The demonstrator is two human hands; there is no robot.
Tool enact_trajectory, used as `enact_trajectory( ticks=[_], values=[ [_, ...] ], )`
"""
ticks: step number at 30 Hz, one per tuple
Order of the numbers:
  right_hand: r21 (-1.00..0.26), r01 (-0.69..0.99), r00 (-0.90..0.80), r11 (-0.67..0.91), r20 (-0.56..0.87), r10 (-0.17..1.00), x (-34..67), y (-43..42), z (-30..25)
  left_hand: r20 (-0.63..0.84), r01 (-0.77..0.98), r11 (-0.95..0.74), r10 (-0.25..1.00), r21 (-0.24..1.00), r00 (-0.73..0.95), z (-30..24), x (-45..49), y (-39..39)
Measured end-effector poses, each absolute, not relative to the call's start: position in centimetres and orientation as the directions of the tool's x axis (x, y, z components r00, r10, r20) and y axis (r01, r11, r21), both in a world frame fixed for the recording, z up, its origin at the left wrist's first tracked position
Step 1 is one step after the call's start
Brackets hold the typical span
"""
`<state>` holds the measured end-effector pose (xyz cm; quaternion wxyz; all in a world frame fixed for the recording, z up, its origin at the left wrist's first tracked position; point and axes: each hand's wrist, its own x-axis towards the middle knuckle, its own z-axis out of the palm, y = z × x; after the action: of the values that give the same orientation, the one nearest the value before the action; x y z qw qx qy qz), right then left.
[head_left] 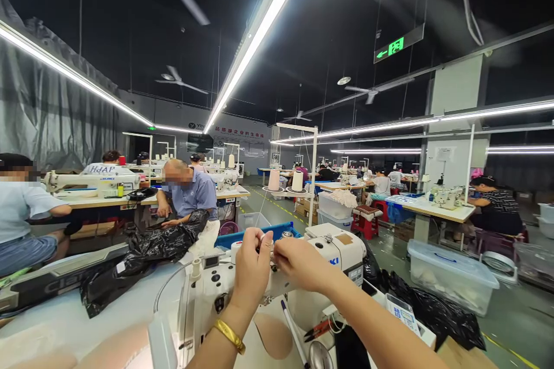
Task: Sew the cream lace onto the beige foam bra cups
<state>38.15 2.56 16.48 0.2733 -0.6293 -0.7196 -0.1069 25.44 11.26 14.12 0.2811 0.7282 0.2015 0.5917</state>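
Note:
Both my hands are raised over the top of a white sewing machine (333, 242). My left hand (253, 265), with a gold bracelet (229, 336) at the wrist, has thumb and fingers pinched together; whatever lies between them is too small to make out. Close by on the right, my right hand (298, 262) is also closed, its fingertips bent at the machine's top and their contents hidden. Two thread cones, one pink (274, 180) and one cream (298, 181), stand on the thread stand behind. Under the machine arm lies a beige fabric piece (273, 335).
A pen (294, 331), red-handled snips (318, 331) and a dark phone-like slab (352, 349) lie right of the needle area. Black plastic bags (147, 253) are heaped at the left. A co-worker (190, 187) sits ahead; a lidded plastic bin (452, 274) stands on the right floor.

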Motion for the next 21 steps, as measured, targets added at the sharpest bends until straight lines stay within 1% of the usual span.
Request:
enact_trajectory(
  ticks=[2,4,8,12,14,17,19,21],
  values=[
    [-0.194,0.950,-0.136,0.244,0.446,0.885,37.4,3.7,17.4,0.751,-0.049,-0.755,0.640,0.654,0.159,13.9,25.2,11.1],
    [-0.212,0.941,-0.163,0.264,0.398,0.903,37.3,5.4,18.2,0.755,-0.055,-0.755,0.645,0.654,0.121,13.6,25.0,11.0],
    [-0.259,0.944,-0.070,0.203,0.444,0.893,39.0,7.7,19.0,0.757,-0.055,-0.756,0.646,0.653,0.101,13.4,25.1,10.9],
    [-0.315,0.937,0.024,0.149,0.485,0.874,41.7,6.0,18.4,0.757,-0.072,-0.755,0.641,0.652,0.129,13.5,25.4,11.0],
    [-0.333,0.930,0.024,0.153,0.471,0.882,42.3,4.6,17.9,0.756,-0.088,-0.753,0.638,0.652,0.148,13.5,25.6,11.0],
    [-0.332,0.922,-0.039,0.201,0.437,0.898,41.6,4.1,17.3,0.751,-0.111,-0.745,0.637,0.658,0.174,13.5,25.7,11.0],
    [-0.318,0.920,-0.067,0.229,0.448,0.892,40.8,5.3,17.2,0.746,-0.117,-0.739,0.641,0.664,0.181,13.5,25.7,11.1],
    [-0.304,0.926,-0.054,0.226,0.485,0.873,40.4,6.7,17.1,0.743,-0.112,-0.737,0.645,0.666,0.177,13.4,25.6,11.1]
  ],
)
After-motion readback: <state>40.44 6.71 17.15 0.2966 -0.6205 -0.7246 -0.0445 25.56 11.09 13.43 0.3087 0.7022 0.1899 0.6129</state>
